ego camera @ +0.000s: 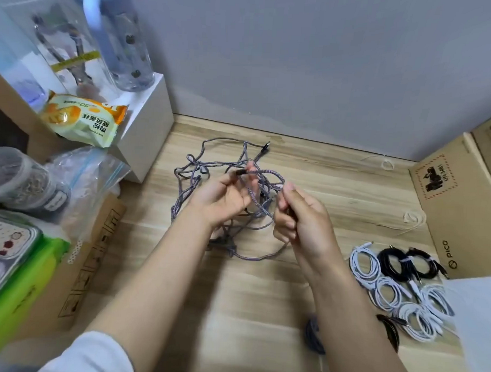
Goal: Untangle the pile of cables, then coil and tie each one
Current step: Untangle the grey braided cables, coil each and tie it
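Braided purple-grey cable [228, 168] sprawls in a loose tangle across the middle of the pale wood-grain table [235, 296], its loops crossing one another and reaching toward the grey wall. One dark plug [265, 145] lies free at the far edge of the tangle. The left hand [224, 196] is raised above the pile, fingers curled, pinching a strand near a dark connector end [240, 172]. The right hand [301, 215] is closed around another stretch of the same braided cord, which arcs between the two hands.

On the right, finished coils lie side by side on the table: smooth white cables [388, 296] wound into round bundles and two black coils [406, 263] just behind them, each banded with a pale tie. Thin translucent ties [413, 218] lie loose on the wood farther back. A brown cardboard box [458, 207] with printed marks stands against the right edge.

On the left, a white block [146, 121] holds a clear cylinder [129, 42] with small dark round pieces inside, and a clear plastic pack [68, 49] with what looks like pliers in it. A crinkled orange and yellow snack packet [85, 121] leans against the block. Below sit a clear jar [24, 181] with pale, blurred contents, a zip bag [91, 180], and a green-rimmed box [18, 275].
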